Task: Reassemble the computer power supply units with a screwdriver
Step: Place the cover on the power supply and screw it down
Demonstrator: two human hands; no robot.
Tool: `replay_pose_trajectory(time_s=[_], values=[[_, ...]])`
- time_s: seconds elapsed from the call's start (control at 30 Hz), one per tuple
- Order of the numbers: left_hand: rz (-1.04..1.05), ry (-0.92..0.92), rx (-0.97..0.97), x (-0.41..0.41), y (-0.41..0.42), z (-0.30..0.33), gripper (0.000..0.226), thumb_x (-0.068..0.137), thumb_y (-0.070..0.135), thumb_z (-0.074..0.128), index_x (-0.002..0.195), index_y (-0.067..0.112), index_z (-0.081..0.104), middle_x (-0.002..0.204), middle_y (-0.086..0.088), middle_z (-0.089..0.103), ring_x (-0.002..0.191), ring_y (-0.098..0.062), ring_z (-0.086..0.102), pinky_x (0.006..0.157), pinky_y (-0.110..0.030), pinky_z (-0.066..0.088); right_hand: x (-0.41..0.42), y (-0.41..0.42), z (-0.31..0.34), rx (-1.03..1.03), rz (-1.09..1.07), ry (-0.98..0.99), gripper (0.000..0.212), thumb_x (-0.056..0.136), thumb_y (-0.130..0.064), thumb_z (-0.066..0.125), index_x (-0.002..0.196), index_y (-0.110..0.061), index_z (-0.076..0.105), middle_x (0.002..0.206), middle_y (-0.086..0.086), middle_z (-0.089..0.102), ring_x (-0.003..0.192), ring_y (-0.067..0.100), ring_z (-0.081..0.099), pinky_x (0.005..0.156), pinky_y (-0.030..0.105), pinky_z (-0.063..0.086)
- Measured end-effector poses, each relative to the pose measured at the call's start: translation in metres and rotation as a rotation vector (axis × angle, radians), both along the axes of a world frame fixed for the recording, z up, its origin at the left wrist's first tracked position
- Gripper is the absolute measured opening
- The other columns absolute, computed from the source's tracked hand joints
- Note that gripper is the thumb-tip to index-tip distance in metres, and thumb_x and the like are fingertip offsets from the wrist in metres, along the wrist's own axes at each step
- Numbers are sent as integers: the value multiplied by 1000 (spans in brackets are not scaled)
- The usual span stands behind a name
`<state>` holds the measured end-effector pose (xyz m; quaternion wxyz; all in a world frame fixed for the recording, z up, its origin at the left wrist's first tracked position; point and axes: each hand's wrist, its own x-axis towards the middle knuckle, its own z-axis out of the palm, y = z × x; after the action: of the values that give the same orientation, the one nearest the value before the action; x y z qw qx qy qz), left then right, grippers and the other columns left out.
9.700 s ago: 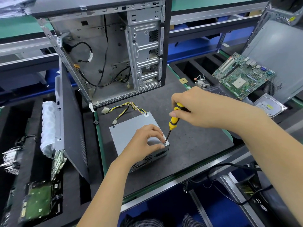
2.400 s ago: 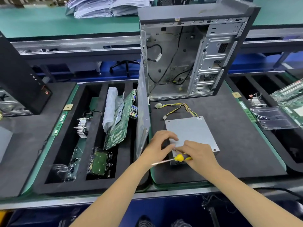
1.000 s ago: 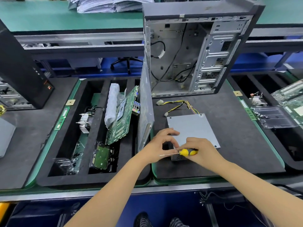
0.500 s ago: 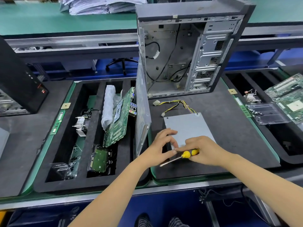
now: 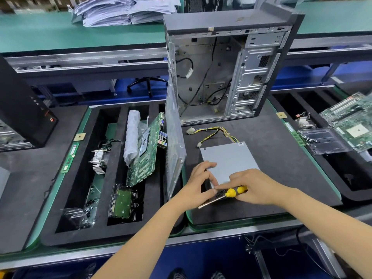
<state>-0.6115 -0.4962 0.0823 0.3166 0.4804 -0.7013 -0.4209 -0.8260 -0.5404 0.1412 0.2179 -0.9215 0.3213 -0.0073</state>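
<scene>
A grey metal power supply unit (image 5: 227, 160) lies flat on the black foam mat, its yellow and black cable bundle (image 5: 213, 132) trailing toward the open case. My right hand (image 5: 255, 187) grips a yellow and black screwdriver (image 5: 231, 193) held nearly level, its shaft pointing left and toward me past the unit's vented near side. My left hand (image 5: 199, 186) rests on the unit's near left corner, fingers curled around the edge, fingertips meeting my right hand's. The screw itself is hidden by my fingers.
An open tower case (image 5: 227, 73) stands upright behind the unit, its side panel (image 5: 174, 141) leaning at the left. A foam tray (image 5: 66, 198) on the left holds a motherboard (image 5: 147, 152), heatsink and hard drive (image 5: 122, 202). Another motherboard (image 5: 350, 121) lies at right. Papers (image 5: 124, 9) pile far back.
Since half a second ago both hands stay at the unit's near left corner. The screwdriver has barely shifted; its shaft still points down-left. Much earlier it stood upright at another corner.
</scene>
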Motion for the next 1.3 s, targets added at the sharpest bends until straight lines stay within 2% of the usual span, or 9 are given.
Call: replay_pose_trajectory(time_s=[0.17,0.27,0.37,0.47,0.57,0.7,0.83,1.03,1.3], values=[[-11,35,-6,2,0,-3,10,88,5,67,94,5,59,149,7,34,146,-4,11,120,-35,16,-2,-6,9,32,-102,-76,31,84,-23,66,109,-42,69,66,-15,50,68,-1,49,60,12,36],[0,32,-11,2,-1,-5,7,87,4,66,92,6,61,148,8,35,146,-3,13,119,-32,16,-7,-18,27,46,-177,-50,12,80,-45,68,90,-39,65,70,-15,59,66,2,52,61,27,46],[-1,45,5,3,-1,-5,7,88,7,66,93,8,61,148,11,35,145,0,12,116,-26,17,-5,-27,53,57,-141,59,21,78,-59,63,85,-41,53,63,-11,51,57,6,46,56,26,40],[-5,46,4,3,0,-4,8,88,7,66,92,10,60,149,12,34,146,-1,11,118,-30,17,2,-33,78,41,-109,152,22,77,-60,63,83,-38,60,65,-9,55,60,4,49,60,29,43],[-6,53,5,3,1,-3,12,89,7,66,90,15,58,149,14,34,146,0,12,120,-37,17,10,-35,96,-70,-90,298,28,74,-62,64,82,-35,63,70,-10,59,64,2,51,55,28,40],[-5,72,16,2,2,-2,11,88,5,67,92,12,60,149,12,35,146,0,11,120,-42,18,21,-27,103,-260,-9,436,25,79,-60,61,78,-36,55,71,-16,52,69,2,44,52,23,28],[-2,70,29,3,2,0,10,89,5,66,93,12,59,150,12,35,146,1,11,120,-42,18,29,-22,106,-327,9,484,22,82,-56,60,80,-36,52,66,-17,40,77,13,47,54,28,28],[-3,80,37,3,2,1,11,88,4,67,92,11,60,149,11,35,146,-2,12,119,-45,19,35,-16,105,-357,23,526,21,83,-53,58,90,-34,60,66,-13,37,75,17,51,58,28,34],[-6,67,34,3,1,1,10,88,6,67,92,11,59,150,12,34,146,0,11,120,-42,17,36,-11,109,-415,25,525,22,85,-54,57,92,-33,60,67,-12,38,69,17,47,54,27,29]])
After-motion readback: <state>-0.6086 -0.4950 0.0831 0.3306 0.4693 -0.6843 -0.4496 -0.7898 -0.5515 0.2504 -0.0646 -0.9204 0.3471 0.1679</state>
